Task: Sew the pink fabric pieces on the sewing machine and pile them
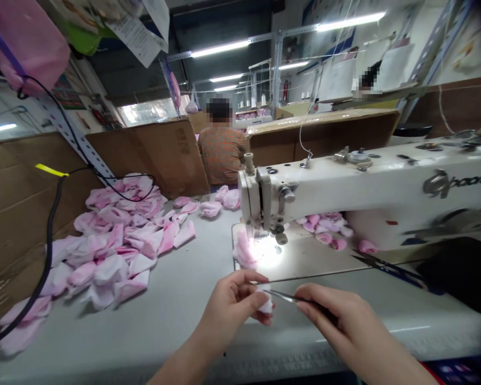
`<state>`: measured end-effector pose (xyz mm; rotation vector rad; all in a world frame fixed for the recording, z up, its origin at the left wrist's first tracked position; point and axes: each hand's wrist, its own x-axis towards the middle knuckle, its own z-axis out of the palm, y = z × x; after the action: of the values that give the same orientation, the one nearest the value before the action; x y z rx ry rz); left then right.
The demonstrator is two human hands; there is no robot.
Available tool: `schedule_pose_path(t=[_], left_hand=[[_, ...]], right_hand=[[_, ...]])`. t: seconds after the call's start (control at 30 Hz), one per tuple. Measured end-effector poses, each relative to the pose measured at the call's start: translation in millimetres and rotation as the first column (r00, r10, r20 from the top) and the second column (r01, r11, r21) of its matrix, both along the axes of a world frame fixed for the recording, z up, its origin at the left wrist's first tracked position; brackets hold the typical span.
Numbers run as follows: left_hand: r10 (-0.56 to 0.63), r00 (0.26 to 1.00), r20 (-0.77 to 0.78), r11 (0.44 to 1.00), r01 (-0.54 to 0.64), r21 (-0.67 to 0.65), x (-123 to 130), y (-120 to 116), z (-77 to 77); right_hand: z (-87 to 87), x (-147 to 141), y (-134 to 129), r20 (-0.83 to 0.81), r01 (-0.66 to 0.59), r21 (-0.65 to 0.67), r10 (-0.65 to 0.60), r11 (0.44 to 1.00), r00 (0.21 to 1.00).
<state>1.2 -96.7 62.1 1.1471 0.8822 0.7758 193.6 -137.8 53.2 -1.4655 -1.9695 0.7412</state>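
the left hand pinches a small white-and-pink cloth piece between thumb and fingers, just in front of the white metal sewing machine, while the right hand grips a slim, pointed metal tool whose tip is at the cloth. to do this well, i'd keep the left pinch firm and close to the tip, and steer the point with small movements so it neither snags the fabric nor pricks the skin. the smooth grey tabletop carries a heap of crumpled pink-and-white cloth pieces on the left and dark-handled scissors on the right. beyond, brown cardboard panels stand near a person in a patterned top, under bright tube lights.
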Motion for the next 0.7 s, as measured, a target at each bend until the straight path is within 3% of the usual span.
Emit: schedule_pose_path(t=[0.23, 0.53, 0.7], left_hand=[[0.143, 0.987, 0.069, 0.983, -0.15, 0.104, 4, -12, -1.6], [0.132, 0.991, 0.016, 0.978, -0.133, 0.164, 13, -18, -5.9], [0.201, 0.979, -0.029, 0.952, -0.188, 0.243, 19, -22, -12.9]], right_hand=[[3.6, -1, -11, -0.076, 0.0, -0.075, -0.005, 0.997, 0.997], [-6.5, -8, -17, -0.105, 0.051, 0.009, -0.05, 0.999, 0.993], [-15.5, -8, -19, -0.036, 0.09, 0.156, -0.086, 0.984, 0.996]])
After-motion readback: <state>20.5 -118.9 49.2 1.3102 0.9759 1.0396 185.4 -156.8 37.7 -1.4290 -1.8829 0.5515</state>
